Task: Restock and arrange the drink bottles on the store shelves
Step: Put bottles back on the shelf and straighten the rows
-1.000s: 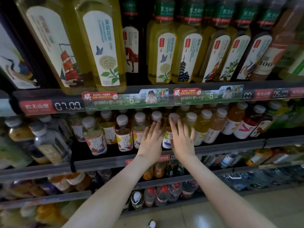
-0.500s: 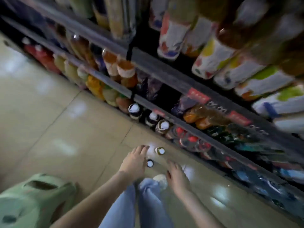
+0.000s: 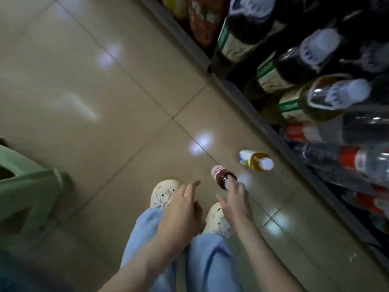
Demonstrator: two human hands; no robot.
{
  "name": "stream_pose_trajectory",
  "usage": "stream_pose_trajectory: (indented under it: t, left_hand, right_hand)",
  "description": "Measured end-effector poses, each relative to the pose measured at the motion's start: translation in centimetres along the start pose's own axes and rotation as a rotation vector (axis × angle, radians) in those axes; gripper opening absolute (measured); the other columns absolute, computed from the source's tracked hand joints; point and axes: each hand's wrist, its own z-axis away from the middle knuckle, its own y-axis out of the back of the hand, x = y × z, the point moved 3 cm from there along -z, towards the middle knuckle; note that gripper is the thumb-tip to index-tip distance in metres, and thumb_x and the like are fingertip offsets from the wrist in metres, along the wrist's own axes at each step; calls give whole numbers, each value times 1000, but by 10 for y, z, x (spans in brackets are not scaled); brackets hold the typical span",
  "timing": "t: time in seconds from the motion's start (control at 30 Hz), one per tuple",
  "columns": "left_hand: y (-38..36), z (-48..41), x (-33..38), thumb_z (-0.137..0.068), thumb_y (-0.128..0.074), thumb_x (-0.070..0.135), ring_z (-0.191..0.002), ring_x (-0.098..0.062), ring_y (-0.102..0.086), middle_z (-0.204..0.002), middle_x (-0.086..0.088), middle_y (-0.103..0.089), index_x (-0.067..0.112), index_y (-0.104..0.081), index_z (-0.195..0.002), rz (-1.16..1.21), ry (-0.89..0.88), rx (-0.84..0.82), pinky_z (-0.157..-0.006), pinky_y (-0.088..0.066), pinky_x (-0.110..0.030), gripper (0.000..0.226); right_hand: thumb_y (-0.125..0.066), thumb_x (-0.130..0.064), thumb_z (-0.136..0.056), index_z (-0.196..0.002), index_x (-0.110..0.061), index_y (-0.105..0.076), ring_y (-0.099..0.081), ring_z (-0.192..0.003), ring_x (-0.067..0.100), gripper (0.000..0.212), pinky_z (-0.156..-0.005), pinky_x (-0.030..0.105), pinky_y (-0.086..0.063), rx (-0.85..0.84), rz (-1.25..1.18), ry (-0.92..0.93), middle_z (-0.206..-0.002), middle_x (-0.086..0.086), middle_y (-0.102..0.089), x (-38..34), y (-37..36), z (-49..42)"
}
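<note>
Step in hand, as judged: pick up 1 of 2 bottles standing on the floor for restocking.

1. The right hand [image 3: 235,199] was spread wide. Its fingertips [image 3: 229,180] touched the cap end of the red bottle [image 3: 221,175], and the thumb stood apart, gripping nothing.
2. The left hand [image 3: 181,211] hung relaxed and empty above the left shoe [image 3: 163,192].
3. The red bottle stood near the shelf's [image 3: 248,102] bottom edge. The yellow bottle [image 3: 254,160] stood near it, closer to that edge, not touching.

Recommended procedure: close thumb and fingers around the neck below the cap, then lift straight up. A sideways pull could tip the bottle or knock the yellow 1. The left hand was free to take the yellow bottle.

Surroundings: the floor [image 3: 101,127] was glossy beige tile with light reflections, probably slippery for a rolling bottle. Large bottles filled the shelf. A green bin [image 3: 27,186] stood at the floor's left side.
</note>
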Motion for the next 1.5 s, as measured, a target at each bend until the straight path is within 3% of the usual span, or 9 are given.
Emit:
stream_pose_trajectory:
  t: [0.13,0.27,0.53,0.63,0.83,1.0,1.13,1.4,1.5]
  left_hand:
    - [-21,-8,-41,-90,-51,4,-126,-24,-45,-138,-8,-46,8,-41,-139,49,33,18,-94,-27,-14,51]
    - [-3,15,-40,-89,-54,7,-121,-24,-48,-140,-5,-43,14,-40,-141,39,43,-10,-92,-32,-18,54]
    - [130,120,124,-84,-65,29,-141,-20,-24,-154,-3,-24,16,-17,-151,-251,-303,-193,-113,-13,-28,84]
    - [191,164,201,-73,-76,34,-126,-24,-44,-137,-7,-48,12,-36,-141,-223,-424,-170,-103,-27,-26,82]
    - [288,250,338,-64,-80,45,-96,-15,-59,-102,11,-59,31,-46,-113,-168,-582,-96,-75,-40,-23,61]
    - [336,300,429,-54,-76,56,-100,-10,-62,-107,11,-66,37,-50,-117,-77,-643,-190,-89,-51,-35,71]
    - [356,330,493,-63,-80,42,-98,-4,-61,-106,14,-66,34,-54,-117,-60,-784,-248,-88,-52,-32,61]
    - [366,379,588,-68,-78,45,-91,0,-60,-98,17,-64,34,-55,-107,-249,-997,-217,-77,-51,-21,46]
    - [365,397,618,-65,-75,58,-88,0,-59,-99,17,-62,37,-52,-101,-362,-1055,-222,-71,-48,-21,48]
  right_hand:
    - [-60,-13,-92,-124,-1,-50,-57,-100,42,35,-82,40,-49,188,23,121,-116,25,-49,0,-19,-31]
    - [-60,-28,-91,-121,-12,-51,-58,-97,37,35,-73,37,-46,182,-24,101,-117,14,-52,-6,14,10]
    - [-72,-42,-76,-96,-31,-57,-63,-86,24,27,-65,31,-42,349,-336,253,-88,-17,-63,-65,222,251]
    - [-65,-54,-69,-86,-39,-49,-61,-83,11,28,-74,32,-48,385,-552,317,-89,-26,-60,-85,307,333]
    - [-74,-26,-81,-98,-29,-57,-59,-86,-1,24,-74,16,-45,513,-805,458,-91,-20,-64,-92,451,445]
    - [-74,-48,-71,-106,-39,-54,-61,-106,10,41,-89,27,-49,519,-994,508,-113,-7,-63,-87,519,502]
    - [-77,-33,-69,-124,-33,-43,-57,-105,0,64,-85,20,-49,490,-1085,531,-116,-12,-60,-84,548,541]
    - [-83,-24,-71,-99,-19,-63,-67,-63,10,35,-50,24,-49,705,-1296,536,-77,-3,-72,-44,603,594]
    - [-78,-19,-73,-104,-14,-64,-71,-74,15,35,-58,26,-53,807,-1379,538,-87,2,-74,-26,613,610]
